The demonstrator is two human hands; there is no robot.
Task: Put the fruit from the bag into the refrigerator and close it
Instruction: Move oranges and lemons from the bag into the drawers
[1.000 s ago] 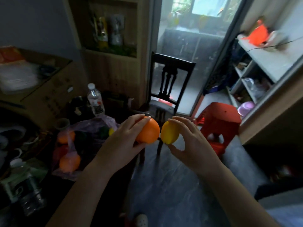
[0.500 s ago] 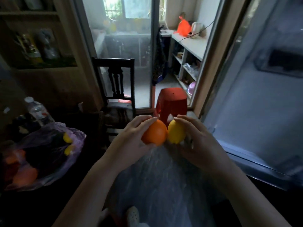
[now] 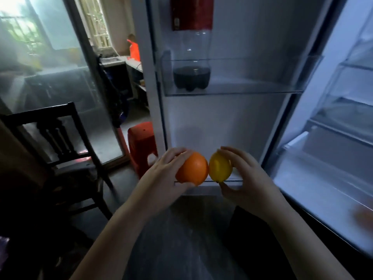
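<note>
One refrigerator (image 3: 232, 122), open: door liner facing the camera, lit shelves at right. One dark wooden chair (image 3: 60, 138) at left. One red plastic stool (image 3: 141, 142) just beside the door's edge. One large soft-drink bottle (image 3: 191, 77), red label, a little dark liquid at the bottom, upright in one clear door shelf (image 3: 252, 89). Two hands raised before the door's lower part: left hand (image 3: 161, 176) curled round one orange (image 3: 192, 168), round, bright, finely dimpled; right hand (image 3: 248, 178) curled round one lemon (image 3: 220, 168), smaller, yellow, oval. Fruits side by side, apparently touching.

No legible txt; bottle (image 3: 191, 45) label blurred
</note>
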